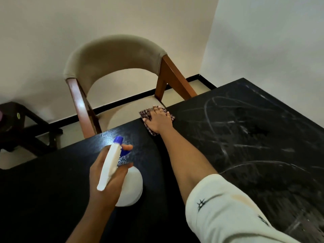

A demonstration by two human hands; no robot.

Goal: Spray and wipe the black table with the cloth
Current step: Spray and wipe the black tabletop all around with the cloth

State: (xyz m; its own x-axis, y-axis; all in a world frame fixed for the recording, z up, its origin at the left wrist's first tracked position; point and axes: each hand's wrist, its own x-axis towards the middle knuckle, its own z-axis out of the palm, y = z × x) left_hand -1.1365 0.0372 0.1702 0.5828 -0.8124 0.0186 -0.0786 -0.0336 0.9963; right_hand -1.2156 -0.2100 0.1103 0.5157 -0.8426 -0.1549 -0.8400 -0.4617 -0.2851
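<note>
The black table (52, 181) fills the lower frame. Its right half shows pale wet streaks and smears. My left hand (107, 174) grips a white spray bottle (130, 186) with a blue nozzle, held just above the table's middle, one finger on the trigger. My right hand (158, 120) is stretched out to the table's far edge and presses flat on a checked cloth (146, 114), which lies bunched under the palm. Most of the cloth is hidden by the hand.
A beige upholstered chair (112, 57) with brown wooden legs stands against the table's far edge, right behind the cloth. A dark low stool (19, 123) sits at the left on the floor. Pale walls meet in a corner at the back right.
</note>
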